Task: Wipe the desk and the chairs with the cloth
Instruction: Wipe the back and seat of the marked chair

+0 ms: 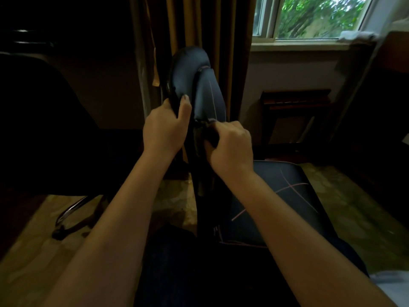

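The chair (276, 196) stands in front of us, just right of centre, with its padded backrest (208, 96) rising edge-on toward the far curtain (221, 29) and the window (314, 16) beyond to the right. Our left hand (164, 131) grasps the backrest's left edge, thumb on the near face and fingers wrapped behind. Our right hand (231, 148) is clenched low against the backrest around a dark wad that we take to be the cloth (209, 140), though the dim light makes that hard to confirm. We judge the backrest to be soft over a stiff frame, smooth and a little slick, and the chair likely to swivel or roll, so bracing it at the rim is the sensible hold. The cloth is limp and light and is best bunched in the fist. A second chair (44, 118) sits in shadow at the left.
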Demonstrator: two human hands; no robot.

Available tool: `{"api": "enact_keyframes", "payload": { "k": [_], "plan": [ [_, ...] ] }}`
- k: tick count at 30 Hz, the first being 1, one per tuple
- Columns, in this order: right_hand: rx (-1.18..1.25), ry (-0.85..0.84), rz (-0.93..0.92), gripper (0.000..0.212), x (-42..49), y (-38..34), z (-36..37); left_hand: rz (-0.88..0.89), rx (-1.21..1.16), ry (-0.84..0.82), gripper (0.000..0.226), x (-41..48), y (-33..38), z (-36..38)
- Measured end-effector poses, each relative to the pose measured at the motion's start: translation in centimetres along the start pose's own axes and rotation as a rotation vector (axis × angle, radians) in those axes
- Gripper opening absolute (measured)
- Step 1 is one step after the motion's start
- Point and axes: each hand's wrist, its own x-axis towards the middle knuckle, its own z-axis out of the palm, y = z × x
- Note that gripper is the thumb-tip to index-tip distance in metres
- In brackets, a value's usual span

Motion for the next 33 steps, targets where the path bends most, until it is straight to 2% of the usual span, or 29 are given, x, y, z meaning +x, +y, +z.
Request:
{"api": "enact_keyframes", "payload": {
  "k": [2,8,11,17,22,27,29,33],
  "plan": [
    [-0.036,-0.031,0.007,0.026,0.1,0.1,0.5,-0.001,-0.012,-0.008,0.037,0.1,-0.1,-0.1],
    [-0.108,-0.221,0.195,0.018,-5.2,3.8,1.6,-0.007,0.001,-0.016,0.037,0.2,0.1,-0.1],
    [-0.166,-0.293,0.211,0.018,-5.0,4.2,0.8,0.0,0.002,-0.017,0.039,0.2,0.1,-0.1],
    [-0.048,0.018,-0.013,0.028,-0.1,-0.3,0.5,-0.015,0.035,-0.012,0.038,0.1,0.2,-0.3],
    [-0.009,-0.016,0.135,0.018,-3.6,2.6,2.9,-0.007,0.014,-0.03,0.037,0.3,-0.2,-0.3],
    [-0.059,-0.207,0.225,0.012,-7.1,5.5,2.5,0.01,-0.021,-0.015,0.037,0.2,-0.3,0.0],
    [-0.057,-0.178,0.186,0.011,-5.8,4.9,1.6,0.014,-0.012,-0.009,0.037,0.2,-0.3,0.1],
    [0.076,0.01,0.042,0.023,-1.6,1.1,0.8,0.008,-0.017,-0.008,0.037,0.0,-0.3,0.1]
  ]
}}
